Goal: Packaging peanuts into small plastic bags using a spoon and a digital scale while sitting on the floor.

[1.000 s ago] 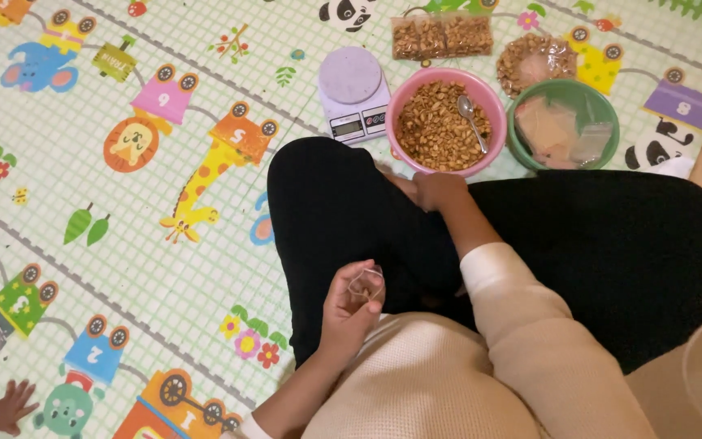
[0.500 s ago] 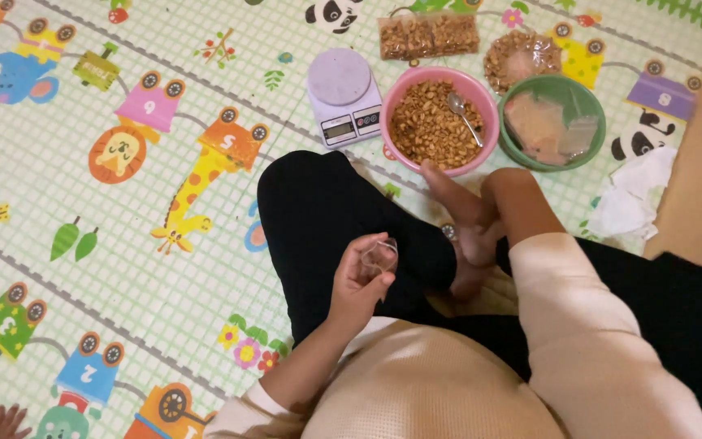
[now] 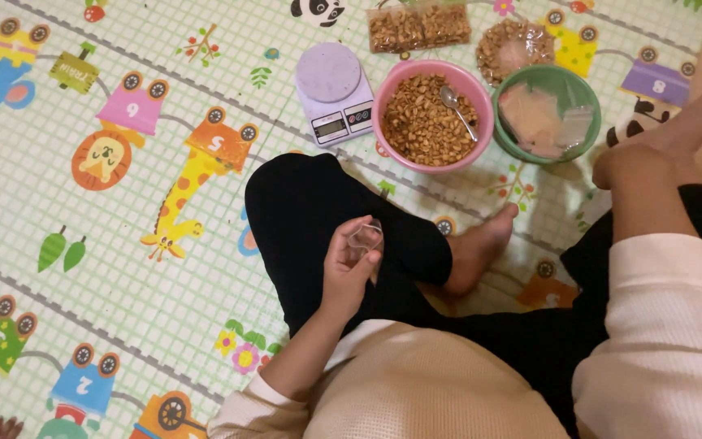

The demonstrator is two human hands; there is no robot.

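Observation:
My left hand (image 3: 349,264) is raised over my black-clad knee (image 3: 318,203) and pinches a small clear plastic bag (image 3: 365,235) between thumb and fingers. My right hand (image 3: 639,167) lies far to the right, seen from the back with its fingers curled; what is under it is hidden. A pink bowl (image 3: 389,89) of brown nuts with a metal spoon (image 3: 457,104) in it stands ahead of my knee. To its right is a green bowl (image 3: 587,142) holding clear bags. My bare foot (image 3: 481,244) rests on the mat between the hands.
A small white kitchen scale (image 3: 335,93) stands left of the pink bowl. Filled bags of nuts (image 3: 420,24) and a round packet of nuts (image 3: 517,45) lie behind the bowls. All rests on a cartoon-printed play mat (image 3: 123,244). Another person's fingers (image 3: 6,427) show at the bottom left.
My right hand has left the spot near my foot and moved out to the right. My left hand kept the small bag and stayed over my knee.

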